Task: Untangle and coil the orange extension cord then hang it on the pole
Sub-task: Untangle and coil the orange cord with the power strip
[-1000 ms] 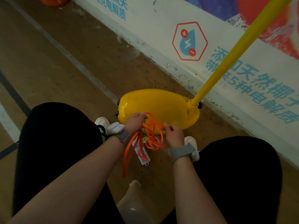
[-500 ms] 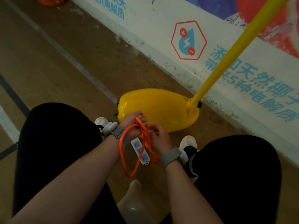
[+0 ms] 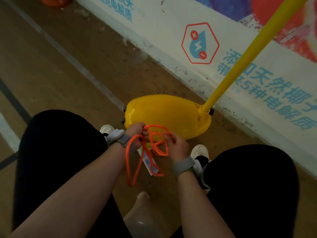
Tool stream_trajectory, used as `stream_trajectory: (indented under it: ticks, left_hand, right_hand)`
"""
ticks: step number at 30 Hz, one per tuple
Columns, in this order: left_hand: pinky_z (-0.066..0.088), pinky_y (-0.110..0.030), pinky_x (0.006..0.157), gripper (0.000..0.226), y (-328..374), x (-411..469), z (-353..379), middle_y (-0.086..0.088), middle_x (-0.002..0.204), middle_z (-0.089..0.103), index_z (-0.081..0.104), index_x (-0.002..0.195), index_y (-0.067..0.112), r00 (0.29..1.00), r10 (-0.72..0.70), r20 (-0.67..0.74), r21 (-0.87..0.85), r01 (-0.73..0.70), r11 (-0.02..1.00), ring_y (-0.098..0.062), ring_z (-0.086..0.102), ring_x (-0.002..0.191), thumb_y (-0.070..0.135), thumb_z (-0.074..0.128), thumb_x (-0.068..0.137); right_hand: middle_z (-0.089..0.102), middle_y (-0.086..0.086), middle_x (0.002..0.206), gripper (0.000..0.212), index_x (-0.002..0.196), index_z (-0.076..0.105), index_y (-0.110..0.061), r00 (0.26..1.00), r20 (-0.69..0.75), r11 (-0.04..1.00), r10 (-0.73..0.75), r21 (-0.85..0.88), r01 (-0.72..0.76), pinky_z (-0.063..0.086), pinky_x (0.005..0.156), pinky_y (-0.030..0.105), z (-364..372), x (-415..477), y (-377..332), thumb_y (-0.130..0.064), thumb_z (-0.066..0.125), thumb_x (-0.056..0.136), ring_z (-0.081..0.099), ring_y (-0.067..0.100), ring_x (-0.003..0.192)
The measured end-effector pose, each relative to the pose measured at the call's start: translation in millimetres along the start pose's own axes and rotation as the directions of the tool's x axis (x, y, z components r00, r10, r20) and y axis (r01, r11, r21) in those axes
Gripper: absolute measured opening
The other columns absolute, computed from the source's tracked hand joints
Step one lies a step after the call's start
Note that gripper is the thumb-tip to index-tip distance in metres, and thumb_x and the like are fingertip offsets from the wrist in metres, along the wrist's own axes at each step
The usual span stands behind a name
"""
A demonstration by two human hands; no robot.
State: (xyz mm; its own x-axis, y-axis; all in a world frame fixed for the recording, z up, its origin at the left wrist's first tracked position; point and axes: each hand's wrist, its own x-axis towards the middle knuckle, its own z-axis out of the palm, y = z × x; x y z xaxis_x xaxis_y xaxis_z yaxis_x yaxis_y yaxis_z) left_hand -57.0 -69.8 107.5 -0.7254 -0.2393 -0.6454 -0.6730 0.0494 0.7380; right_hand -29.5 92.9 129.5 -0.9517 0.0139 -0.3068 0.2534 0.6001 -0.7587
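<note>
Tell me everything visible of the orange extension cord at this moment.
The orange extension cord is thin, round and flexible, seemingly plastic-sheathed. It forms loose, uneven loops, not a neat coil: a small tangle between the hands and one long loop hanging below. The left hand grips several strands; the right hand pinches the tangle. Its white socket strip shows behind the strands, before the yellow pole base. No plug is discernible.

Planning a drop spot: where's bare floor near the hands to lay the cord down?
Bare floor left of the base up to the wall, and right of it under the pole. Crowded between the knees: cord, power strip, shoes.
</note>
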Motion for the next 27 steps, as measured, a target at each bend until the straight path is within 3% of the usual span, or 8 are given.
stream_trajectory:
  ticks: [3,8,11,13,15,18,23,27]
  left_hand:
    - [0.036,-0.016,0.039,0.027,4,-19,3,-0.009,0.07,0.049,0.047,0.077,0.007,0.999,0.027,-0.021,0.144,-0.024,0.989,-0.013,0.045,0.052,0.019,0.044,0.1]
    - [0.041,-0.019,0.042,0.015,-1,-35,15,-0.005,0.06,0.054,0.058,0.096,0.015,0.982,0.064,0.176,0.237,-0.105,0.966,-0.012,0.053,0.043,0.029,0.055,0.095]
    - [0.041,-0.012,0.038,0.02,-3,-38,20,-0.013,0.088,0.067,0.065,0.107,0.012,0.969,0.07,0.235,0.164,-0.111,0.98,0.001,0.05,0.034,0.026,0.054,0.096]
    - [0.049,-0.017,0.052,0.029,-7,-35,23,-0.003,0.078,0.055,0.065,0.112,0.003,0.961,0.075,0.265,0.072,-0.098,0.993,-0.002,0.056,0.046,0.026,0.055,0.096]
    - [0.051,-0.034,0.071,0.029,-7,-36,23,-0.021,0.09,0.064,0.067,0.104,0.007,0.938,0.065,0.34,-0.008,-0.066,0.998,-0.021,0.06,0.068,0.032,0.06,0.092]
    - [0.049,-0.041,0.082,0.024,-8,-33,23,-0.017,0.094,0.067,0.069,0.101,0.012,0.923,0.095,0.372,0.015,-0.108,0.994,-0.026,0.058,0.083,0.032,0.064,0.089]
    - [0.038,-0.018,0.043,0.03,-13,-26,25,0.005,0.042,0.051,0.07,0.088,0.006,0.97,0.073,0.234,0.324,-0.149,0.934,-0.003,0.044,0.034,0.033,0.06,0.093]
    - [0.04,-0.009,0.044,0.005,-12,-32,25,0.011,0.052,0.059,0.068,0.091,0.017,0.944,0.112,0.312,0.227,-0.188,0.956,0.001,0.053,0.048,0.015,0.064,0.09]
  right_hand:
    - [0.068,0.007,0.113,0.025,0.113,0.067,-0.013,0.977,-0.211,0.986,0.02,0.166,0.015,0.047,0.086,0.031,-11,7,-2,-0.024,0.056,0.094,0.061,0.023,0.105]
    - [0.066,0.006,0.111,0.022,0.112,0.066,-0.016,0.978,-0.205,0.988,-0.046,0.135,0.075,0.05,0.086,0.035,-11,9,-2,-0.021,0.052,0.095,0.059,0.023,0.103]
    - [0.066,0.002,0.102,0.02,0.108,0.067,-0.015,0.986,-0.137,0.973,-0.1,0.194,0.125,0.052,0.085,0.039,-11,9,-4,-0.021,0.053,0.095,0.061,0.02,0.096]
    - [0.066,0.001,0.1,0.017,0.104,0.066,-0.018,0.987,-0.073,0.953,-0.142,0.259,0.156,0.053,0.084,0.04,-13,9,-9,-0.022,0.053,0.095,0.062,0.02,0.094]
    - [0.064,0.0,0.097,0.01,0.099,0.062,-0.022,0.986,-0.047,0.944,-0.162,0.283,0.168,0.052,0.081,0.035,-15,7,-15,-0.022,0.053,0.095,0.061,0.019,0.093]
    - [0.06,-0.002,0.091,0.005,0.097,0.056,-0.024,0.98,-0.08,0.941,-0.181,0.276,0.196,0.048,0.076,0.032,-17,6,-19,-0.021,0.052,0.096,0.058,0.016,0.087]
    - [0.064,0.002,0.095,0.01,0.095,0.051,-0.034,0.982,-0.01,0.94,-0.189,0.286,0.184,0.05,0.071,0.034,-9,2,-17,-0.038,0.043,0.097,0.063,0.018,0.085]
    - [0.058,0.003,0.076,0.08,0.085,0.053,-0.019,0.988,0.06,0.954,-0.143,0.276,0.121,0.05,0.064,0.035,-6,1,-15,-0.092,0.036,0.058,0.057,0.016,0.069]
